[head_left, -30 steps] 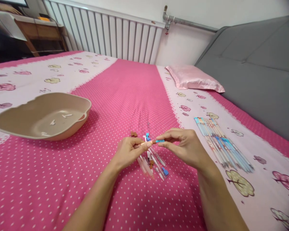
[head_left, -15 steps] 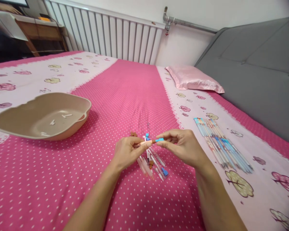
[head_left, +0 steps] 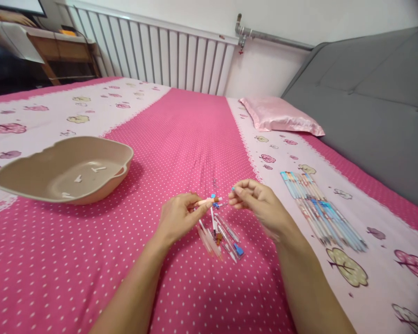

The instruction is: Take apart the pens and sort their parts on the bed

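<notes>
My left hand (head_left: 181,214) is closed round a peach-coloured pen barrel (head_left: 205,202), which points right and has a brown section and a pale tip at its far end. A short way to the right, my right hand (head_left: 256,199) pinches a small blue piece (head_left: 233,189), mostly hidden by the fingers. The two hands are apart. Under and in front of them lies a loose pile of pen parts: clear tubes (head_left: 226,228), pale pink refills (head_left: 206,239), a blue clip piece (head_left: 238,249) and a brown piece (head_left: 218,238).
At the left sits a beige basin (head_left: 52,171) with a few small white pieces inside. Rows of pens (head_left: 329,218) lie on the bedspread at the right. Farther back are a pink pillow (head_left: 280,115) and a grey headboard (head_left: 365,83). Another person's hand (head_left: 19,18) rests on a desk.
My right hand has drawn back from the pen barrel with the small blue piece, which was at the barrel's end before. The barrel's pale tip now shows.
</notes>
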Tool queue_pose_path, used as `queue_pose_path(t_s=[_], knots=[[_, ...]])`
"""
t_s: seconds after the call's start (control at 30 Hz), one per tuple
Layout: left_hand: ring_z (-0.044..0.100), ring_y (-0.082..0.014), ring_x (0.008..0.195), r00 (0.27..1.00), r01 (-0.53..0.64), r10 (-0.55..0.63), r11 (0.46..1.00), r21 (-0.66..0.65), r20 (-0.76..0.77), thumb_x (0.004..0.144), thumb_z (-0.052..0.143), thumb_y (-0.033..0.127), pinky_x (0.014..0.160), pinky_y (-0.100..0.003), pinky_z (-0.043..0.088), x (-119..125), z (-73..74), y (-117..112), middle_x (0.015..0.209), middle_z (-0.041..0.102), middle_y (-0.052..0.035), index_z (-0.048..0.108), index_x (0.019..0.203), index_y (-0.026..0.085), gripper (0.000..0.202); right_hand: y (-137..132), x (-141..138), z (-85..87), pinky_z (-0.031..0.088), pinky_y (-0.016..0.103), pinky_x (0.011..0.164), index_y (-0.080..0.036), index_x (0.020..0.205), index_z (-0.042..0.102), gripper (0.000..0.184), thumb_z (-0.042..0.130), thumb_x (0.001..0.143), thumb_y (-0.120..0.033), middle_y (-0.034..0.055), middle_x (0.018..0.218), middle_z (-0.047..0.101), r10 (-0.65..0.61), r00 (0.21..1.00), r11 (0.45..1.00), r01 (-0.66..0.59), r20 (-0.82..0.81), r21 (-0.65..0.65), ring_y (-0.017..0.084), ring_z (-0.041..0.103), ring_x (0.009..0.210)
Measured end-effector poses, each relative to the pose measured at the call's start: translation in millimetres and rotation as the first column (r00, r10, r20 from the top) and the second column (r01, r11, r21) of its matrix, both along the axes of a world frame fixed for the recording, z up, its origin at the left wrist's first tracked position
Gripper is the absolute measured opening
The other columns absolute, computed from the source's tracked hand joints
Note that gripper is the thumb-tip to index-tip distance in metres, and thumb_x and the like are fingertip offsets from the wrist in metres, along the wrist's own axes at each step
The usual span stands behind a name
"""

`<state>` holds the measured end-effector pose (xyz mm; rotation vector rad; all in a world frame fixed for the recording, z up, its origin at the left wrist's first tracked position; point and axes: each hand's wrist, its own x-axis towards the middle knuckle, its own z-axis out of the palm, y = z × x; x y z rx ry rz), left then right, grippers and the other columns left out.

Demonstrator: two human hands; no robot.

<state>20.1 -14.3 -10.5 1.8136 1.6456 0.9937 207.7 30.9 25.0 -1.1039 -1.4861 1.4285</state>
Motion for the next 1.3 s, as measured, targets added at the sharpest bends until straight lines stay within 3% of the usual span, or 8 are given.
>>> queue_pose_path(t_s=[0.2,0.5,0.63,0.83,0.93,1.07,1.13,1.3], knots=[[0.052,-0.0173,0.073,0.949,0.024,0.025,0.988,0.150,-0.315,0.084,0.044,0.036,0.068,-0.028,0.035,0.0,-1.9,1.5,0.078,0.062,-0.0056,0.068,0.087,0.017,0.030,5.2,-19.3,-21.1,0.052,0.016,0.053,-0.017,0.071,0.050,0.017,0.050,0.086,-0.024,0.0057,0.076,0.068,-0.075,0.980,0.922,-0.002,-0.184,-0.386,0.010,0.066,0.064],[0.047,-0.0207,0.077,0.745,0.088,0.208,0.911,0.403,-0.634,0.083,0.050,0.023,0.067,-0.034,0.031,1.3,3.0,-2.5,0.080,0.061,-0.0051,0.068,0.091,0.024,0.019,4.4,-29.1,-34.5,0.056,0.019,0.069,-0.012,0.074,0.055,0.016,0.049,0.087,-0.019,0.0083,0.073,0.068,-0.034,0.932,0.856,-0.159,-0.361,-0.492,0.013,0.068,0.071],[0.048,-0.0197,0.081,0.734,0.087,0.334,0.817,0.569,-0.591,0.082,0.053,0.019,0.074,-0.036,0.030,2.1,-0.7,-1.3,0.081,0.062,-0.0026,0.068,0.086,0.028,0.018,3.2,-34.0,-37.7,0.056,0.018,0.064,-0.009,0.078,0.058,0.016,0.047,0.088,-0.015,0.0090,0.074,0.068,-0.061,0.912,0.806,-0.194,-0.405,-0.559,0.013,0.068,0.066],[0.043,-0.0221,0.116,0.786,0.053,0.438,0.656,0.753,-0.437,0.080,0.057,0.016,0.101,-0.044,0.013,4.6,-7.4,1.1,0.098,0.063,0.0024,0.067,0.075,0.030,0.017,3.4,-34.7,-42.9,0.056,0.020,0.069,-0.009,0.074,0.059,0.017,0.049,0.087,-0.014,0.0067,0.072,0.066,-0.088,0.844,0.773,-0.277,-0.529,-0.570,0.011,0.066,0.067],[0.038,-0.0209,0.124,0.819,-0.008,0.456,0.616,0.788,-0.348,0.081,0.057,0.017,0.105,-0.049,0.005,5.3,-6.3,1.1,0.106,0.063,0.0049,0.065,0.074,0.030,0.018,1.7,-34.4,-42.6,0.056,0.023,0.073,-0.010,0.078,0.060,0.016,0.048,0.087,-0.016,0.0061,0.074,0.066,-0.053,0.829,0.747,-0.337,-0.557,-0.573,0.012,0.066,0.071],[0.031,-0.0209,0.129,0.823,-0.055,0.496,0.558,0.828,-0.279,0.078,0.061,0.017,0.106,-0.051,0.005,5.6,-5.3,-0.2,0.115,0.061,0.0064,0.065,0.077,0.031,0.014,-1.1,-36.0,-40.5,0.053,0.025,0.080,-0.009,0.084,0.060,0.019,0.044,0.089,-0.015,0.0061,0.077,0.067,-0.051,0.813,0.729,-0.367,-0.581,-0.578,0.011,0.066,0.077],[0.027,-0.0203,0.131,0.818,-0.065,0.504,0.558,0.827,-0.276,0.079,0.060,0.016,0.106,-0.052,0.004,5.5,-5.5,-1.4,0.120,0.058,0.0076,0.065,0.078,0.032,0.017,-1.8,-37.1,-39.6,0.053,0.026,0.081,-0.009,0.085,0.060,0.018,0.043,0.089,-0.015,0.0070,0.079,0.067,-0.062,0.808,0.723,-0.368,-0.586,-0.585,0.012,0.066,0.078],[0.024,-0.0195,0.132,0.875,-0.106,0.428,0.627,0.772,-0.227,0.082,0.055,0.015,0.105,-0.053,-0.001,4.3,-6.4,-3.8,0.125,0.054,0.0094,0.065,0.075,0.031,0.020,-1.6,-38.5,-37.9,0.054,0.025,0.075,-0.008,0.086,0.059,0.020,0.041,0.090,-0.016,0.0070,0.077,0.066,-0.085,0.819,0.696,-0.359,-0.568,-0.622,0.012,0.066,0.073]])
